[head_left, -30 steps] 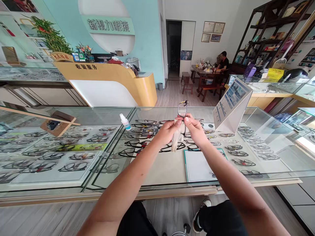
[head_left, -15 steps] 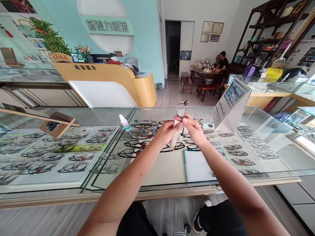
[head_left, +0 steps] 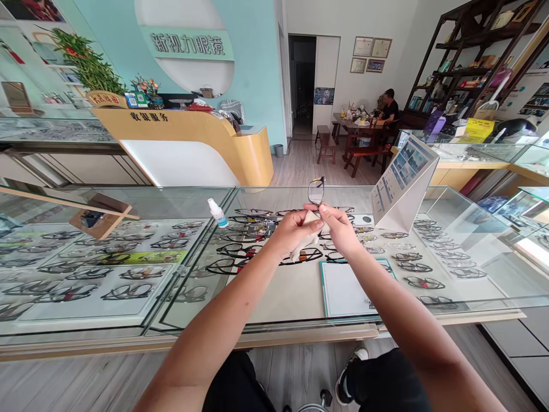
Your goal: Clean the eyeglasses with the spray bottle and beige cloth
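Note:
Above the glass display counter, my two hands are close together around a pair of eyeglasses [head_left: 316, 192]. One lens stands upright above my fingers; the rest of the frame is largely hidden. My left hand [head_left: 295, 230] is closed on a pale cloth [head_left: 300, 247], which hangs below the fingers and covers part of the glasses. With thumb and fingers, my right hand [head_left: 338, 227] pinches the eyeglasses near the middle. A small white spray bottle [head_left: 218, 214] with a blue label stands on the counter to the left of my hands.
Rows of eyeglasses [head_left: 422, 282] lie under the counter glass [head_left: 274, 306]. A tent-shaped display card [head_left: 401, 186] stands to the right, a wooden stand [head_left: 100, 217] to the left. Beyond are a cashier desk [head_left: 253, 157] and a person [head_left: 389, 107] seated at a table.
The cloth has shifted and bunched up lower left, uncovering more of the upright lens. My left thumb has moved slightly right. The bottle and counter items stay put.

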Demonstrator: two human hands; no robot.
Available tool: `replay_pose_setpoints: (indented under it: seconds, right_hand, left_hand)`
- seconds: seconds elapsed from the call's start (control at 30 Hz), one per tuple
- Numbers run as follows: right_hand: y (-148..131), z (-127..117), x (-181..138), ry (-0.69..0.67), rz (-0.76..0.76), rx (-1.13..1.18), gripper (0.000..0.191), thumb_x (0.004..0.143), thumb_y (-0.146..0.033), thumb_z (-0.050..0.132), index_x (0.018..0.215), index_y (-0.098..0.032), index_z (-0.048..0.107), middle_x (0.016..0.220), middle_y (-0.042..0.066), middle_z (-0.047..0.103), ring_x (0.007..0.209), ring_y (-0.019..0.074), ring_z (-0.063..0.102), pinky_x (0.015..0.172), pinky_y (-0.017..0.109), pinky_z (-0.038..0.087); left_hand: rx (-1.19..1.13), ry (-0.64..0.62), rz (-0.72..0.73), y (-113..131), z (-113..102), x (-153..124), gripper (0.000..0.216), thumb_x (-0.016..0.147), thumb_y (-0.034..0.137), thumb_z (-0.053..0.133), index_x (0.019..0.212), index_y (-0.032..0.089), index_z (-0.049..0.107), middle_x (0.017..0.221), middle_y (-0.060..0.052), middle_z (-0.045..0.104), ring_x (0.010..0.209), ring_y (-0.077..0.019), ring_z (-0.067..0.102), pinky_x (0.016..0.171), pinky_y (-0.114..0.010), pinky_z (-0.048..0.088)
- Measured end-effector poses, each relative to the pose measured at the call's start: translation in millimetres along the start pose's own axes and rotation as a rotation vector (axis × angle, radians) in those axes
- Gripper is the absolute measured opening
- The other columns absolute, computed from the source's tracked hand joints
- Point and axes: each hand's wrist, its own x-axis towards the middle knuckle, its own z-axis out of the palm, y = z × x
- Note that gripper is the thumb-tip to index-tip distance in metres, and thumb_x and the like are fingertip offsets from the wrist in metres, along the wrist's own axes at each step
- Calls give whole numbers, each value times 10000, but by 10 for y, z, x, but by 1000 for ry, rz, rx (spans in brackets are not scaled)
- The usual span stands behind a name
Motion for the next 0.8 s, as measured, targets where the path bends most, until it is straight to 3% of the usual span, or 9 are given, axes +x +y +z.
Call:
replay_pose_setpoints:
  seconds: [0.5, 0.63, 0.8]
  right_hand:
    - [-68, 73, -12, 52, 143, 293, 593, 847, -814, 871, 1048, -259, 936, 1063, 64, 867, 1078, 277, 785, 1009, 412, 613]
    - [-72, 72, -21, 45, 163, 268, 630, 834, -852, 860, 1077, -275, 932, 998, 57, 853, 979, 263, 770, 862, 380, 611]
    - [-24, 90, -34, 38, 180, 231, 730, 868, -907, 791, 1193, -266, 923, 869, 44, 768, 740, 198, 650, 629, 326, 483]
  left_hand:
    - [48, -43, 56, 5, 26, -7, 630, 684, 592, 1053, 1033, 148, 774, 777, 19, 648, 665, -120, 522, 644, -261, 397]
    - [78, -7, 85, -10, 48, -25, 593, 720, 580, 1037, 1035, 146, 783, 782, 10, 662, 675, -129, 536, 652, -261, 400]
    - [126, 66, 134, -15, 101, -55, 608, 775, 671, 984, 1007, 150, 772, 779, -6, 683, 660, -130, 530, 631, -266, 408]
